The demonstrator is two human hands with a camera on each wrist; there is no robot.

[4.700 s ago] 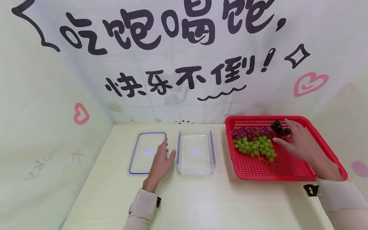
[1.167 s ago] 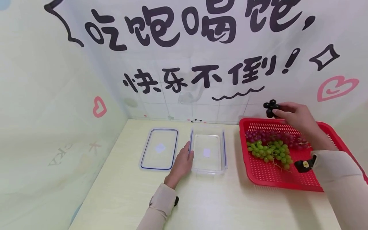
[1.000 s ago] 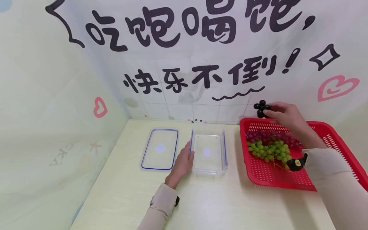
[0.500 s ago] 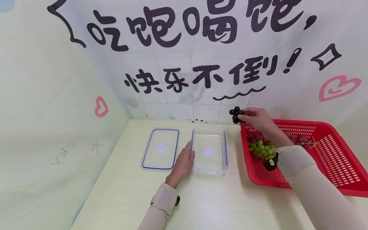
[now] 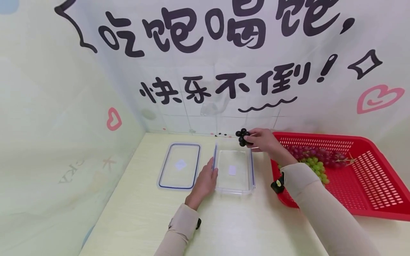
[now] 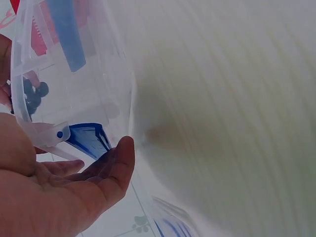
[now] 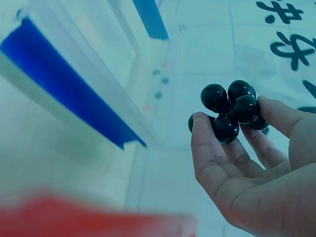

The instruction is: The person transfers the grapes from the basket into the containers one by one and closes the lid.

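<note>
Glossy black grapes (image 5: 242, 138), pinched in our right grip (image 5: 263, 139), have moved — from over the red plastic basket (image 5: 349, 190) to the far end of the clear rectangular plastic box (image 5: 234, 191); our left grip (image 5: 205, 180) loosely touches its side.

Big black writing (image 5: 232, 89) goes across the pale wall (image 5: 205, 64). The table (image 5: 134, 213) is light yellow.

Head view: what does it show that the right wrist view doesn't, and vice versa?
Only the head view: the left hand, the lid, the green grapes and the reddish grapes.
Only the right wrist view: the broad face of a blue clip.
Both: the clear box, the right hand pinching the black grapes, wall writing and, apparently, the red basket, blurred in the wrist view.
</note>
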